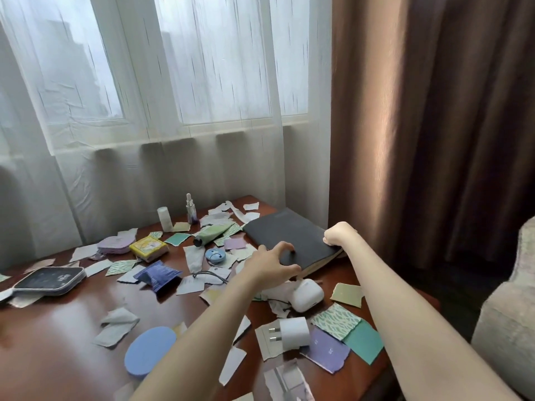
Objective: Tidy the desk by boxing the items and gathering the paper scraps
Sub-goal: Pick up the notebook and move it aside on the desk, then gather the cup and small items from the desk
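Your desk (58, 328) carries the black book (289, 235) at its two o'clock. Your right hand (338, 233) grasps the book's three o'clock edge, your left hand (269, 264) grips its six o'clock edge, fingertips curled on the cover, and paper scraps (335, 321) are littered all round

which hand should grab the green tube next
Probably left. The left hand holds the dark cover at its left edge, nearest the green tube; the right hand grips its far right edge.
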Tool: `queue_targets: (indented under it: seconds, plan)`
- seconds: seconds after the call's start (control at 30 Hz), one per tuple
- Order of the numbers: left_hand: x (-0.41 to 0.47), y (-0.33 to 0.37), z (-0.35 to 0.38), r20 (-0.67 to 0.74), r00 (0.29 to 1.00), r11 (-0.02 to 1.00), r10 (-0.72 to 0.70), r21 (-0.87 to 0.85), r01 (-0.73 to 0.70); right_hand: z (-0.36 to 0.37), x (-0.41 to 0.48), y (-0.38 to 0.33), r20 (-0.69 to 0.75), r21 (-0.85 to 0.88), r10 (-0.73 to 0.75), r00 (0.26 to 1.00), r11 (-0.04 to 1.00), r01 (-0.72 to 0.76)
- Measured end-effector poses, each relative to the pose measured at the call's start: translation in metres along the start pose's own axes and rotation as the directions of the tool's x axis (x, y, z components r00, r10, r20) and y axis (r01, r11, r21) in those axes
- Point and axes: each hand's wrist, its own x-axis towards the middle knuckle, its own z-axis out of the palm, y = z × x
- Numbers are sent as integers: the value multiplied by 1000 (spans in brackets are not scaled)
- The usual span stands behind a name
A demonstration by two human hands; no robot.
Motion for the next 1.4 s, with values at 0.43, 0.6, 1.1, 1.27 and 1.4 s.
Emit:
queue_targets:
  seconds: [0.43,0.6,1.1,1.27,1.4]
  plan:
    - [-23,4,-30,-30,993,973,-114,200,118,9,-37,-37,-249,-310,-113,962,950,32]
    - [-46,-1,-58,-60,988,952,-145,264,156,5,-58,-56,-179,-374,-225,958,916,145]
    - [-123,-46,-134,-205,938,877,-278,345,335,16,-146,-147,100,-447,-491,866,755,480]
    - [-158,-71,-152,-184,903,846,-388,318,429,29,-175,-178,154,-477,-571,807,672,566]
    - [-184,-92,-165,-173,871,811,-459,318,491,42,-197,-201,185,-477,-610,771,630,613]
